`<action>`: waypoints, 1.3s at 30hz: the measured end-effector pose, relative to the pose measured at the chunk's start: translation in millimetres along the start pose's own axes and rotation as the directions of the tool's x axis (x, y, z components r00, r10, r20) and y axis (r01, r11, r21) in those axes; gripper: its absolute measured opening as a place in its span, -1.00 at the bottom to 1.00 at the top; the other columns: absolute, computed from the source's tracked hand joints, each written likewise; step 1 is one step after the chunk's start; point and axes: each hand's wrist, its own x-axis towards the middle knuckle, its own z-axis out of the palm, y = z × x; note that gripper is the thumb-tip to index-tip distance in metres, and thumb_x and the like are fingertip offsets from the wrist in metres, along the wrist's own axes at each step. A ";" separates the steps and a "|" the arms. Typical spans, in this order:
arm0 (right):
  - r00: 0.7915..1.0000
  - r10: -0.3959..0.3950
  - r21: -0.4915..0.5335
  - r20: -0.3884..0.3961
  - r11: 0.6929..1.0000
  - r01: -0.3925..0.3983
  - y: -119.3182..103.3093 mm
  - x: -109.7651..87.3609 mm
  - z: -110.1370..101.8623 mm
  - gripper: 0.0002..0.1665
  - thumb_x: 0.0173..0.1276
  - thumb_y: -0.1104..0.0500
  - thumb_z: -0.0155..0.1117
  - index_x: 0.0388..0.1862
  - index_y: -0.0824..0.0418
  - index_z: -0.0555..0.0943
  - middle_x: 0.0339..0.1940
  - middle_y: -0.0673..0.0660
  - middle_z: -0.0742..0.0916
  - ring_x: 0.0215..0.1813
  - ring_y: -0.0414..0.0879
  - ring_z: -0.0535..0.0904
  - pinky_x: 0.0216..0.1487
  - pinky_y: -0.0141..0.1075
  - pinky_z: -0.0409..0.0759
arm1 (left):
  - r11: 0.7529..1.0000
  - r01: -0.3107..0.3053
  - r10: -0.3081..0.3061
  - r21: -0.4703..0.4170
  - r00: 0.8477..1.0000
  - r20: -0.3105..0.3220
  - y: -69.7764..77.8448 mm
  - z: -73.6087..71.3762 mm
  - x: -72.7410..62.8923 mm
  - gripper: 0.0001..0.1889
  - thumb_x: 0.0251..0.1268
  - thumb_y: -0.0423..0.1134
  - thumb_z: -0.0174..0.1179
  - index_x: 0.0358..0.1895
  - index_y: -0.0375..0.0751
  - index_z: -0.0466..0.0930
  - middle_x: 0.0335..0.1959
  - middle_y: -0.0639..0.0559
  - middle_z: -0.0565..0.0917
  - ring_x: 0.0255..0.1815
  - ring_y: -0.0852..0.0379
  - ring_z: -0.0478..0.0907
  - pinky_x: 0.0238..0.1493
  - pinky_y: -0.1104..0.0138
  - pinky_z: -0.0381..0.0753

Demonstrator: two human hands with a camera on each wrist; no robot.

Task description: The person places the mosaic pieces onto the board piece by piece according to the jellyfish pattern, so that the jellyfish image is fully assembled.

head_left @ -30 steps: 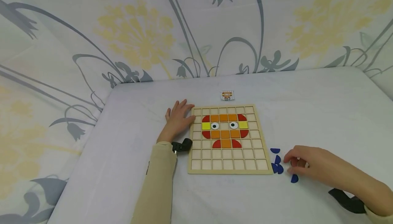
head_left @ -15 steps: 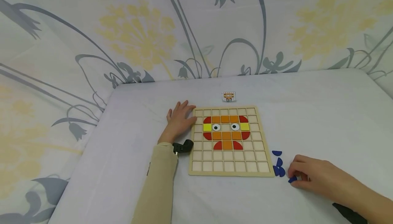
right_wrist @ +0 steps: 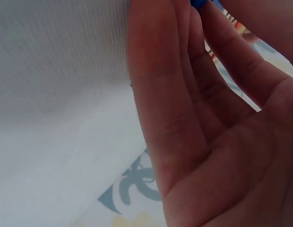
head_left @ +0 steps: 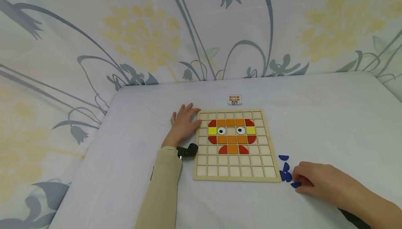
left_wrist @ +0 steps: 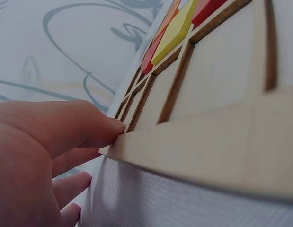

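My right hand [head_left: 318, 178] pinches a blue rounded tile [head_left: 296, 185] by its fingertips, low over the cloth just off the board's lower right corner. In the right wrist view a bit of that blue tile [right_wrist: 199, 3] shows at the top, mostly hidden by fingers. Close by lie several loose blue tiles [head_left: 286, 167]. My left hand [head_left: 183, 123] rests at the left edge of a wooden grid board [head_left: 237, 179], its thumb [left_wrist: 96, 125] touching the rim. Set in the grid are orange square tiles [head_left: 231, 139], red rounded tiles [head_left: 212, 140], yellow tiles [head_left: 251, 130] and two eye tiles [head_left: 240, 130].
A small card [head_left: 234, 99] with a similar coloured pattern lies behind the board. White cloth [head_left: 326, 117] covers the table, and a flower-patterned curtain [head_left: 150, 40] hangs behind and at the left.
My right hand has come down onto the nearest blue tile, pinched it and shifted it slightly left, toward the other blue tiles. The left hand stays at the board's edge.
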 end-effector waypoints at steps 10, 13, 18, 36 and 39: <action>1.000 0.001 -0.124 -0.022 0.992 -0.004 -8.7 2.9 -0.9 -0.84 0.07 0.13 0.29 -0.51 -0.07 0.46 -0.60 -0.26 0.40 -0.57 -0.35 0.26 -0.50 -0.39 0.39 | 1.000 0.007 -0.007 0.002 1.000 -0.002 0.7 -0.5 0.5 -0.55 0.21 -0.05 0.02 0.21 0.06 0.35 0.38 0.04 0.07 0.40 0.00 -0.22 0.24 -0.06 -0.33; 0.999 -0.011 -0.132 -0.038 0.991 0.006 -9.0 2.5 -1.7 -0.84 0.06 0.14 0.28 -0.51 -0.07 0.46 -0.60 -0.26 0.40 -0.57 -0.35 0.26 -0.50 -0.40 0.39 | 1.000 0.008 -0.008 0.008 1.000 -0.003 1.3 0.1 0.9 -0.55 0.22 -0.05 0.02 0.21 0.07 0.35 0.38 0.04 0.07 0.40 0.00 -0.22 0.24 -0.06 -0.32; 0.998 -0.019 -0.069 -0.065 0.997 0.014 -7.8 2.5 -4.6 -0.84 0.05 0.14 0.30 -0.49 -0.08 0.48 -0.62 -0.25 0.39 -0.55 -0.37 0.26 -0.51 -0.43 0.37 | 1.000 0.008 -0.008 0.003 1.000 0.000 1.5 0.4 0.8 -0.55 0.21 -0.05 0.02 0.21 0.06 0.35 0.38 0.04 0.07 0.40 -0.01 -0.22 0.23 -0.06 -0.32; 0.973 -0.187 0.212 -0.133 0.954 0.213 -53.1 61.2 -29.6 -0.83 0.19 0.15 0.21 -0.21 0.00 0.59 -0.46 -0.25 0.56 -0.41 -0.33 0.41 -0.38 -0.43 0.46 | 1.000 -0.001 0.001 -0.001 1.000 -0.005 -1.0 0.7 1.4 -0.54 0.21 -0.03 0.01 0.21 0.06 0.34 0.39 0.04 0.06 0.40 0.00 -0.23 0.24 -0.05 -0.34; 0.961 -0.239 0.232 -0.141 0.935 0.267 -62.4 76.2 -27.1 -0.81 0.22 0.17 0.17 -0.18 0.03 0.61 -0.41 -0.21 0.58 -0.40 -0.32 0.42 -0.36 -0.42 0.45 | 1.000 0.000 0.000 0.004 1.000 -0.006 -1.7 1.2 1.7 -0.54 0.21 -0.03 0.01 0.21 0.07 0.35 0.38 0.04 0.06 0.40 0.01 -0.22 0.24 -0.04 -0.34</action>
